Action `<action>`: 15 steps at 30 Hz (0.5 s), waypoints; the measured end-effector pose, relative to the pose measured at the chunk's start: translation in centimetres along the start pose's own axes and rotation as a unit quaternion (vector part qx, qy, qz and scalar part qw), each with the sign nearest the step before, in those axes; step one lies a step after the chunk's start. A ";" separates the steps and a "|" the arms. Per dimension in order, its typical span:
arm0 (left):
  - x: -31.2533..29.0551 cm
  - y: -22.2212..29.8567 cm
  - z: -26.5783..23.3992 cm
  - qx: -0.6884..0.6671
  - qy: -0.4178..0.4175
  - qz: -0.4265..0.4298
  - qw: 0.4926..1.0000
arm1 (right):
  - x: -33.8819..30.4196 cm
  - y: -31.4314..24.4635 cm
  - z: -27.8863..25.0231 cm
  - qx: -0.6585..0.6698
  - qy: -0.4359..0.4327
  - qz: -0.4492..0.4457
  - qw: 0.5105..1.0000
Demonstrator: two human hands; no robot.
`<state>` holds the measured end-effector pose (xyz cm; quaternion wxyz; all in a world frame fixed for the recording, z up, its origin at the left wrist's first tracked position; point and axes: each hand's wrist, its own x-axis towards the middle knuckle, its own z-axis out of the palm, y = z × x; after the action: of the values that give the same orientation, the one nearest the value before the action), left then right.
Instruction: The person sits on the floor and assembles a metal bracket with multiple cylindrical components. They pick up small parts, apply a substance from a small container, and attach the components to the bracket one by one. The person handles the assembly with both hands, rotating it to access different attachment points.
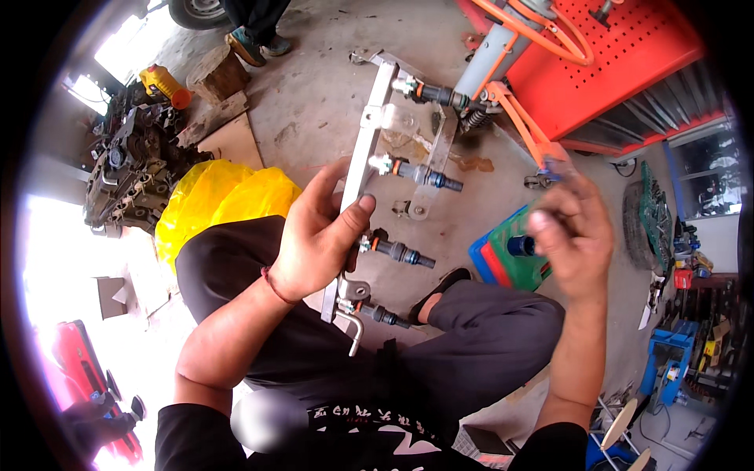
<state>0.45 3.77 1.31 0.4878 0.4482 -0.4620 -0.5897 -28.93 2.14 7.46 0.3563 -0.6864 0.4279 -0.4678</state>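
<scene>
My left hand [318,235] is closed around a silver fuel rail [364,145], held upright and slightly tilted above my lap. Several black fuel injectors with blue tips [424,174] stick out from its right side. A bent metal pipe [357,334] comes off the lower end. To the right, my right hand [577,228] is raised apart from the rail with its fingers curled together. A small dark thing seems to be at its fingertips, too blurred to name. Behind that hand, a green, red and blue plastic container [503,255] with a dark blue cap lies on the floor.
A red cabinet [597,71] and an orange-and-grey lifting device [495,63] on a wheeled base stand ahead. At left are a yellow plastic bag [224,196], an engine [122,161], a wood stump [220,72] and a yellow jug [163,85]. Another person's shoes [247,47] show at the top.
</scene>
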 end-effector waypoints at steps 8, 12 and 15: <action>-1.5 1.6 -0.9 0.011 -0.039 0.027 0.999 | 2.7 -0.4 4.4 -0.053 -0.049 -0.136 0.988; -1.6 0.6 -1.6 0.070 -0.034 0.101 0.992 | 1.3 -0.9 4.8 0.065 -0.084 -0.071 0.992; -1.8 0.2 -2.2 0.126 -0.034 0.155 0.979 | 1.5 -1.8 4.3 0.223 -0.115 -0.014 0.968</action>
<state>2.85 5.30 1.31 0.4968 0.4087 -0.6125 -0.4593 -24.13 1.84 8.23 0.5405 -0.6448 0.2593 -0.4743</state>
